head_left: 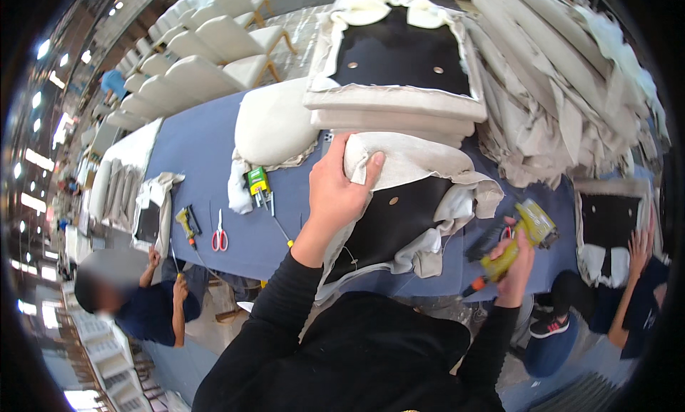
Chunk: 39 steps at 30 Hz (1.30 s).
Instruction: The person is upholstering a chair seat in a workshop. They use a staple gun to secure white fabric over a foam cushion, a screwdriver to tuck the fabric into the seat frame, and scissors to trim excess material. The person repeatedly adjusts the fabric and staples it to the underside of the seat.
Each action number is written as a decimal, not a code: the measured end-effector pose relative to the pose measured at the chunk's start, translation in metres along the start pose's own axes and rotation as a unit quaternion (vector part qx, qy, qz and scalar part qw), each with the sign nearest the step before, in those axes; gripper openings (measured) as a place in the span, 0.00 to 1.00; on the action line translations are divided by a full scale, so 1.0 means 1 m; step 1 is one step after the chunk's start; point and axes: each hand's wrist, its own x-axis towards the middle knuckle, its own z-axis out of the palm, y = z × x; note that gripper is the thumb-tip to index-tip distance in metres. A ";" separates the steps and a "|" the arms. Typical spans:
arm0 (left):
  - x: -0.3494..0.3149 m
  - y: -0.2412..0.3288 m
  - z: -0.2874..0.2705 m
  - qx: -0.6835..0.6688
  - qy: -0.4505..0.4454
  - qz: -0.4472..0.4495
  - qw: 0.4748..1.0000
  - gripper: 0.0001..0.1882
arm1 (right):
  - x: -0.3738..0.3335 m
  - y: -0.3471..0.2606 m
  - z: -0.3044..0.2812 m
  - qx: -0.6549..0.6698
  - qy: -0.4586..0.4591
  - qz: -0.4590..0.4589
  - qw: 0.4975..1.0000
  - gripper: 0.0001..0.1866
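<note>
My left hand grips the far left corner of a beige fabric-covered chair seat, its thumb pressed on the folded cloth. The seat lies with its black underside up, and loose fabric hangs over its right side. In my right hand is a yellow-green staple gun, to the right of the seat and apart from it. My fingers wrap round its handle, and an orange-red fitting shows at the lower end.
Finished seats are stacked beyond, beside heaped fabric covers. On the blue table lie red-handled scissors, another staple gun, a green box and a padded cushion. People work at left and right; chairs stand behind.
</note>
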 end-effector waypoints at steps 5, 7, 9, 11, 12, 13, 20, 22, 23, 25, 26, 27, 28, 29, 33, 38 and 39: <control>-0.013 0.036 0.017 0.010 -0.052 0.067 0.996 0.24 | -0.100 -0.047 0.112 0.099 -0.177 0.026 0.979 0.27; -0.020 0.042 0.019 0.017 -0.061 0.098 0.993 0.25 | -0.120 -0.055 0.131 0.107 -0.206 0.035 0.972 0.27; -0.024 0.044 0.021 0.011 -0.072 0.119 0.990 0.26 | -0.130 -0.058 0.138 0.134 -0.215 0.059 0.966 0.26; -0.028 0.047 0.021 0.005 -0.076 0.122 0.990 0.26 | -0.139 -0.055 0.138 0.134 -0.200 0.049 0.969 0.24; -0.031 0.049 0.021 0.003 -0.076 0.115 0.990 0.27 | -0.143 -0.054 0.138 0.134 -0.194 0.044 0.971 0.24; -0.033 0.051 0.020 0.002 -0.076 0.108 0.991 0.27 | -0.145 -0.055 0.138 0.131 -0.191 0.048 0.972 0.23; -0.036 0.053 0.017 0.007 -0.104 0.143 0.984 0.29 | -0.154 -0.054 0.134 0.114 -0.195 0.036 0.974 0.24; -0.036 0.053 0.017 0.023 -0.112 0.160 0.981 0.29 | -0.155 -0.053 0.133 0.121 -0.190 0.036 0.974 0.24; -0.036 0.053 0.016 0.018 -0.116 0.155 0.981 0.29 | -0.155 -0.053 0.133 0.121 -0.191 0.037 0.973 0.24; -0.038 0.055 0.015 0.009 -0.125 0.146 0.981 0.29 | -0.156 -0.053 0.132 0.121 -0.195 0.041 0.973 0.24; -0.038 0.055 0.014 0.004 -0.129 0.146 0.981 0.29 | -0.157 -0.054 0.132 0.119 -0.191 0.046 0.973 0.24; -0.038 0.056 0.013 0.000 -0.134 0.146 0.980 0.30 | -0.158 -0.055 0.133 0.118 -0.187 0.050 0.974 0.25; -0.038 0.056 0.012 -0.005 -0.138 0.146 0.980 0.30 | -0.158 -0.056 0.133 0.116 -0.184 0.054 0.975 0.25; -0.037 0.055 0.012 -0.003 -0.136 0.157 0.978 0.30 | -0.158 -0.056 0.133 0.113 -0.190 0.054 0.974 0.25; -0.035 0.051 0.012 0.008 -0.136 0.183 0.974 0.30 | -0.158 -0.056 0.132 0.110 -0.198 0.051 0.973 0.26; -0.034 0.051 0.009 0.007 -0.138 0.186 0.973 0.30 | -0.161 -0.053 0.137 0.110 -0.179 0.052 0.976 0.26; -0.035 0.051 0.009 0.005 -0.141 0.178 0.974 0.30 | -0.161 -0.053 0.137 0.109 -0.178 0.052 0.977 0.26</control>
